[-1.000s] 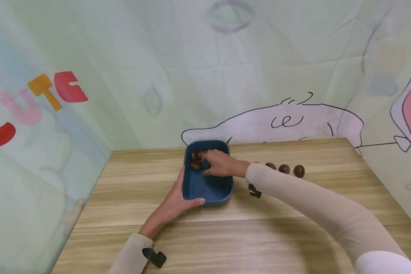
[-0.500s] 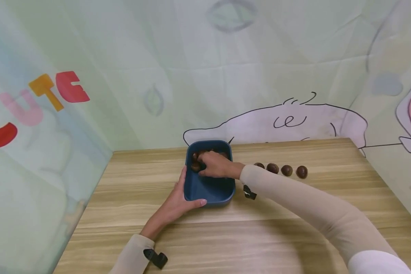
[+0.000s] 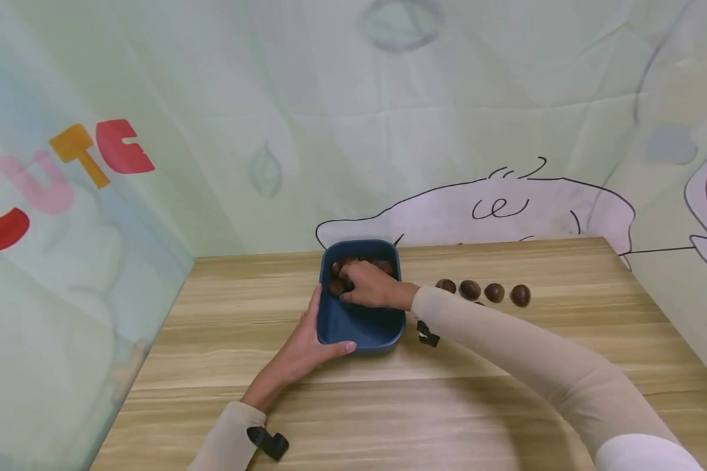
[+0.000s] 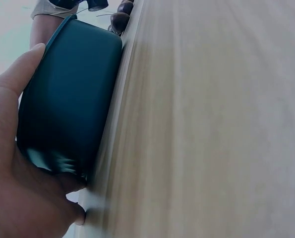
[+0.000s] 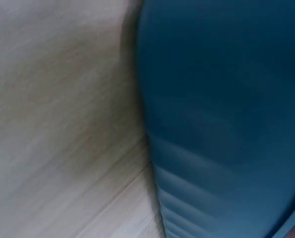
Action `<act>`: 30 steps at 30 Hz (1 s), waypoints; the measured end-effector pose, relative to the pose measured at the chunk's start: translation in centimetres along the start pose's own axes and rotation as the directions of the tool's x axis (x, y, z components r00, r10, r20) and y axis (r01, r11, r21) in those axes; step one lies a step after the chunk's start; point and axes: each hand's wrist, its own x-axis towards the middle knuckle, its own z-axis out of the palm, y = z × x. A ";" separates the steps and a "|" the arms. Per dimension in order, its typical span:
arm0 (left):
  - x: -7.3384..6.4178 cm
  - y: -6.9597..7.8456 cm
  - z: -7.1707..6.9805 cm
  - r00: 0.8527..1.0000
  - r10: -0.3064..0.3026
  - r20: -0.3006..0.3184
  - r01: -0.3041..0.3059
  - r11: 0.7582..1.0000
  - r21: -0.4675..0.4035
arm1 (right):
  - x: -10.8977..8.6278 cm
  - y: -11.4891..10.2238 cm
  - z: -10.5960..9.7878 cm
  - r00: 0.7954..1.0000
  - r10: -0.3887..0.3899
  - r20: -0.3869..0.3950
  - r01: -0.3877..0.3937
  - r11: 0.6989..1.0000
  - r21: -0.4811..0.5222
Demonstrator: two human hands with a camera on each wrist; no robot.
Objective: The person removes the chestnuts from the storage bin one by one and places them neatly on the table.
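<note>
A blue box (image 3: 359, 327) is held by the left hand (image 3: 302, 348); whether brown balls (image 3: 336, 287) are pinched by the right hand (image 3: 370, 286) is hidden.

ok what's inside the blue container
Several round brown nuts lie toward the far end of the blue container. The right hand reaches in and covers part of that area, so the full count and anything beneath it are hidden.

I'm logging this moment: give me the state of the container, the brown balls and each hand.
Blue container: upright, open-topped
Balls inside: grouped in the far half, partly hidden
Balls outside: loose, at least one partly covered by the right sleeve
Left hand: gripping the container's near-left corner
Right hand: inside the container, at the balls; grip unclear
</note>
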 end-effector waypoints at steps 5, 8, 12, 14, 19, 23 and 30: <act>0.0 0.1 0.0 1.000 0.003 -0.003 -0.003 1.000 0.003 | -0.2 -0.5 0.2 1.000 -0.005 0.003 0.005 1.000 -0.004; 0.0 0.1 0.0 1.000 0.007 -0.003 -0.007 1.000 -0.002 | -0.3 -0.8 0.2 1.000 -0.005 -0.003 0.005 1.000 -0.022; 0.0 0.2 -0.1 1.000 0.015 0.003 -0.015 1.000 -0.009 | -0.4 -1.2 0.4 1.000 0.012 -0.016 -0.013 0.999 -0.032; 0.0 0.2 -0.1 1.000 0.018 0.003 -0.018 1.000 -0.010 | -0.5 -1.6 0.3 1.000 0.025 -0.013 -0.025 0.999 -0.024; 0.0 0.1 -0.1 1.000 0.024 0.001 -0.024 1.000 -0.008 | -1.4 -3.2 -0.9 0.998 0.052 0.021 -0.052 0.999 -0.010; 0.0 0.1 -0.1 1.000 0.021 0.004 -0.021 1.000 -0.008 | -2.6 -5.0 -2.7 0.998 0.050 0.028 -0.050 0.999 0.001; 0.0 0.1 -0.1 1.000 0.009 -0.001 -0.009 1.000 -0.003 | -5.1 -6.7 -5.5 0.999 0.045 -0.024 -0.045 0.999 0.019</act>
